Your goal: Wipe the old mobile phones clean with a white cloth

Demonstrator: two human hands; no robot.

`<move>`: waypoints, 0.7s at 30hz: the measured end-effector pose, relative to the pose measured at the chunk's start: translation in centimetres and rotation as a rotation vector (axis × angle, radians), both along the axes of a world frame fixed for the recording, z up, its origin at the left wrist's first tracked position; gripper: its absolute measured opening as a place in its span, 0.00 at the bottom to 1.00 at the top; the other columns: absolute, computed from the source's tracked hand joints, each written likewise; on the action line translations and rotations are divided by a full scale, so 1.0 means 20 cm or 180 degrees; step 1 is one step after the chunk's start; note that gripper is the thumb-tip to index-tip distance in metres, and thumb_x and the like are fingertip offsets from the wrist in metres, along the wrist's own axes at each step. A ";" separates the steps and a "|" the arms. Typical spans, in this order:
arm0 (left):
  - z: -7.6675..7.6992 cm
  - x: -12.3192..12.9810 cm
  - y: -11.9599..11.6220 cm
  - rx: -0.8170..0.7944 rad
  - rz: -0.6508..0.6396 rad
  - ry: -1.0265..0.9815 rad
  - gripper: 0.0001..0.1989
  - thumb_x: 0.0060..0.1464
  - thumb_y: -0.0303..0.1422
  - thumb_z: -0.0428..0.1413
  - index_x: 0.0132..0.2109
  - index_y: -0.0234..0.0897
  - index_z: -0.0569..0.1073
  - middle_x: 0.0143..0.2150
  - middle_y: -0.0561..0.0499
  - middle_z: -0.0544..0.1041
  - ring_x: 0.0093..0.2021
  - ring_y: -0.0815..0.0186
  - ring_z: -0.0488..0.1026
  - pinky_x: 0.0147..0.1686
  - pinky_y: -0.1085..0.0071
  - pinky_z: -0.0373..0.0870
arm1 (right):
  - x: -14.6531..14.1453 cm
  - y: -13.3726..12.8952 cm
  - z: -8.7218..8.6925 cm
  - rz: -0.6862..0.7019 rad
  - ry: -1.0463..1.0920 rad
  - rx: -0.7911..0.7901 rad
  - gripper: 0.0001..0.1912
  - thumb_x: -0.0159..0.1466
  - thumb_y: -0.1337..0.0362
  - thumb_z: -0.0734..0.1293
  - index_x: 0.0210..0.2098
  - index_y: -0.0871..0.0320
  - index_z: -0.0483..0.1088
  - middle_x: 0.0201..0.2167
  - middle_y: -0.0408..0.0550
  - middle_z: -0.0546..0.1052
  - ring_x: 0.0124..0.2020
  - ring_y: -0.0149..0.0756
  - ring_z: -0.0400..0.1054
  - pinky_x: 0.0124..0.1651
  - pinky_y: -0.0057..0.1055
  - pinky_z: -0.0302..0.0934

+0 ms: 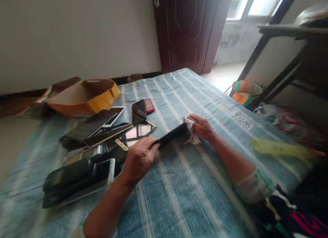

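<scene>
A thin black device, seen nearly edge-on, (172,134) is held up over the striped cloth between both hands. My left hand (140,156) grips its near left end, thumb on top. At the far right end, my right hand (201,126) pinches a crumpled white cloth or tissue (192,135) against the device. Just left of my left hand lies a pile of phones and tablets, among them a phone with a reflective screen (138,133) and a white-edged one (111,171). Behind them are a dark phone (139,111) and a small pink phone (149,106).
An open orange-yellow cardboard box (87,101) stands at the back left of the striped bedcover (179,183). A blurred yellow object (279,148) lies at the right. Beyond the edge are a colourful bag (246,91), a dark door (187,29) and a dark rack (284,31).
</scene>
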State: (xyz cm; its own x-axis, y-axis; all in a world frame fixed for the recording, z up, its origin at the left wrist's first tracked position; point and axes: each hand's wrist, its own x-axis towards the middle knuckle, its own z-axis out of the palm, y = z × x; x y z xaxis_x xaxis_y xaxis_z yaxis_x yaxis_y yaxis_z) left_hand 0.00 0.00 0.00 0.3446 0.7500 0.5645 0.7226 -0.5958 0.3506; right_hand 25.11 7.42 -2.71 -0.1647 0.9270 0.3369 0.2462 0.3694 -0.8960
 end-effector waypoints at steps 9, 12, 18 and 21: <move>-0.03 -0.01 0.00 -0.0169 0.0070 -0.0077 0.08 0.58 0.31 0.53 0.37 0.33 0.76 0.31 0.49 0.78 0.31 0.65 0.75 0.33 0.71 0.70 | 0.02 0.04 -0.08 -0.0891 -0.0592 -0.0007 0.12 0.59 0.63 0.56 0.28 0.57 0.70 0.25 0.41 0.69 0.29 0.33 0.65 0.34 0.28 0.59; -0.03 -0.01 0.00 -0.0253 0.0098 -0.0092 0.09 0.58 0.32 0.52 0.37 0.34 0.76 0.31 0.49 0.77 0.31 0.64 0.75 0.33 0.71 0.70 | 0.05 0.02 -0.05 -0.0743 -0.1102 0.0079 0.08 0.57 0.67 0.61 0.27 0.56 0.72 0.33 0.45 0.72 0.41 0.37 0.65 0.47 0.31 0.58; -0.03 0.00 0.00 -0.0316 0.0152 -0.0091 0.08 0.58 0.31 0.52 0.36 0.34 0.76 0.30 0.49 0.77 0.30 0.65 0.75 0.32 0.72 0.70 | 0.03 -0.08 0.03 -0.0671 -0.3611 -0.0001 0.12 0.65 0.65 0.59 0.40 0.55 0.74 0.36 0.53 0.71 0.41 0.42 0.64 0.39 0.32 0.57; -0.03 0.00 -0.01 -0.0328 0.0150 -0.0090 0.08 0.58 0.31 0.52 0.36 0.34 0.76 0.30 0.49 0.77 0.30 0.65 0.75 0.32 0.71 0.70 | 0.01 -0.10 0.04 -0.0716 -0.3773 0.0009 0.12 0.63 0.71 0.58 0.37 0.57 0.74 0.35 0.53 0.72 0.39 0.41 0.66 0.33 0.30 0.54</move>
